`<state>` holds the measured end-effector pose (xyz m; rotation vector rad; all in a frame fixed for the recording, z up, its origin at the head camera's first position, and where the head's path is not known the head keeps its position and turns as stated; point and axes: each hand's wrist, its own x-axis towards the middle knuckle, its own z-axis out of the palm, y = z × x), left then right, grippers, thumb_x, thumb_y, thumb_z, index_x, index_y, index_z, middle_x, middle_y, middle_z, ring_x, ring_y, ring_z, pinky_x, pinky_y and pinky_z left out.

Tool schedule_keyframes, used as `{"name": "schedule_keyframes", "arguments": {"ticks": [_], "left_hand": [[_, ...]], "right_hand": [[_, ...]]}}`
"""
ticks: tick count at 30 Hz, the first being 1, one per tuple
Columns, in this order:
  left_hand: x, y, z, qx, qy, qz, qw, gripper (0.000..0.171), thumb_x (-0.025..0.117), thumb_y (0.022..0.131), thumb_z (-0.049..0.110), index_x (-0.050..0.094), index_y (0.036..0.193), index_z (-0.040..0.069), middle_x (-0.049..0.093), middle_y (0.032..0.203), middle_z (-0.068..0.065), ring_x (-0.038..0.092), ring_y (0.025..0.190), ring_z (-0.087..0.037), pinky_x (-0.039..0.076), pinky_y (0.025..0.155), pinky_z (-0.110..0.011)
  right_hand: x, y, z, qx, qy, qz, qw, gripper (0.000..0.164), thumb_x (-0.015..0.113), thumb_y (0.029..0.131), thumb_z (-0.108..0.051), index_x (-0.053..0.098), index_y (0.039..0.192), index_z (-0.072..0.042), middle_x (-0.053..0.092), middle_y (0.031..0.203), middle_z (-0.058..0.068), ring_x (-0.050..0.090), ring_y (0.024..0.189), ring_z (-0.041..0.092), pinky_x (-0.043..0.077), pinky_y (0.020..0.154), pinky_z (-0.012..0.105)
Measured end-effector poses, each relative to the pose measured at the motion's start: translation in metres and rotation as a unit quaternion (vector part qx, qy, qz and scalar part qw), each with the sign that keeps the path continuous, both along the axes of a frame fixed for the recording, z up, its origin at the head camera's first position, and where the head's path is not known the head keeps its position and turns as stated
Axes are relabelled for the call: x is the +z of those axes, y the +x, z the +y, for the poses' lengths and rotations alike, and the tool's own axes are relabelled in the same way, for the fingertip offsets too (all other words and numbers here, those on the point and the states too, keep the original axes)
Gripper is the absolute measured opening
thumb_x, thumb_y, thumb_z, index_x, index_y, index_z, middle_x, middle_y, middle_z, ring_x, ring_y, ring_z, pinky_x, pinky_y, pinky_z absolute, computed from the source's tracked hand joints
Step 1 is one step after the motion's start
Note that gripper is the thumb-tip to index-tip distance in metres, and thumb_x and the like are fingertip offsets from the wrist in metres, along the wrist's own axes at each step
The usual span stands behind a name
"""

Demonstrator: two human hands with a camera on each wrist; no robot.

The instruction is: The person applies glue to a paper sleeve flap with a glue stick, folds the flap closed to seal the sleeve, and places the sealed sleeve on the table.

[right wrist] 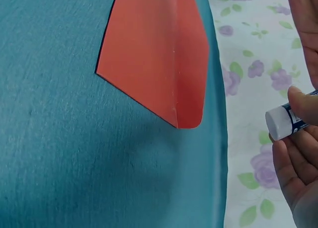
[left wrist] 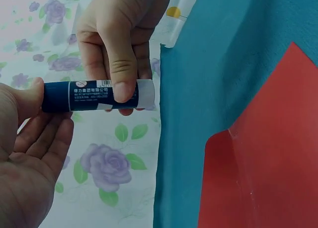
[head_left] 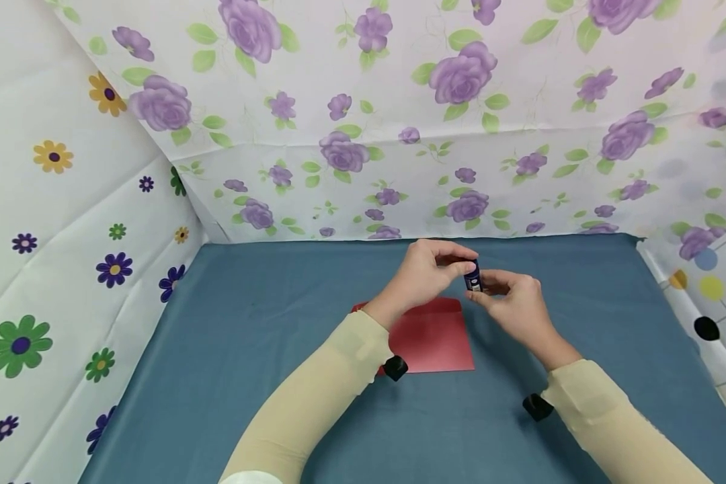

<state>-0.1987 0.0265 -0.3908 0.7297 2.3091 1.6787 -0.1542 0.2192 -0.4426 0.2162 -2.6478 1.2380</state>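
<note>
A dark blue glue stick with white print and a white base is held in the air between both hands. My left hand pinches its dark cap end, as the left wrist view shows. My right hand grips the body near the white base, thumb over the label. Below the hands a red envelope lies on the table, partly covered by the left forearm in the head view. Its flap is unfolded and points to the far side.
A blue-grey cloth covers the table. Behind it hangs a white sheet with purple roses, and flower-printed and dotted sheets stand at the sides. Small black wrist cameras hang under both sleeves.
</note>
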Motion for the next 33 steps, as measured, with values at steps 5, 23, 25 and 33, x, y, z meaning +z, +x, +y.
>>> {"name": "schedule_keyframes", "arguments": {"ticks": [5,23,25,33], "left_hand": [[-0.008,-0.003,-0.01,0.017,0.003,0.012,0.9998,0.022,0.063,0.087,0.036,0.067,0.109,0.035,0.065,0.109,0.017,0.063,0.095,0.002,0.053,0.08,-0.02],[-0.042,-0.017,-0.105,0.22,-0.055,0.039,0.9731,0.018,0.063,0.089,0.034,0.07,0.105,0.029,0.07,0.098,0.01,0.064,0.087,-0.004,0.053,0.076,-0.028],[-0.046,-0.017,-0.112,0.228,-0.062,0.037,0.971,0.018,0.063,0.089,0.034,0.071,0.104,0.028,0.07,0.097,0.009,0.063,0.086,-0.005,0.053,0.076,-0.029],[-0.061,-0.016,-0.127,0.244,-0.077,0.022,0.9664,0.015,0.065,0.088,0.033,0.072,0.099,0.025,0.07,0.092,0.008,0.063,0.083,-0.007,0.054,0.072,-0.029]], "right_hand": [[-0.004,-0.001,0.004,-0.004,-0.021,-0.013,1.0,0.034,0.077,0.076,-0.036,0.071,0.105,-0.019,0.072,0.093,-0.002,0.07,0.082,0.011,0.056,0.068,0.021],[-0.025,-0.016,0.061,-0.171,0.004,-0.136,0.976,0.055,0.073,0.075,-0.05,0.065,0.113,-0.011,0.069,0.104,0.012,0.063,0.081,0.004,0.053,0.063,0.022],[-0.029,-0.017,0.065,-0.176,0.01,-0.147,0.973,0.057,0.072,0.076,-0.049,0.064,0.116,-0.008,0.068,0.106,0.014,0.064,0.086,0.013,0.053,0.065,0.026],[-0.044,-0.02,0.071,-0.191,0.0,-0.19,0.963,0.057,0.072,0.078,-0.044,0.061,0.119,-0.006,0.066,0.109,0.016,0.062,0.08,0.008,0.051,0.059,0.022]]}}
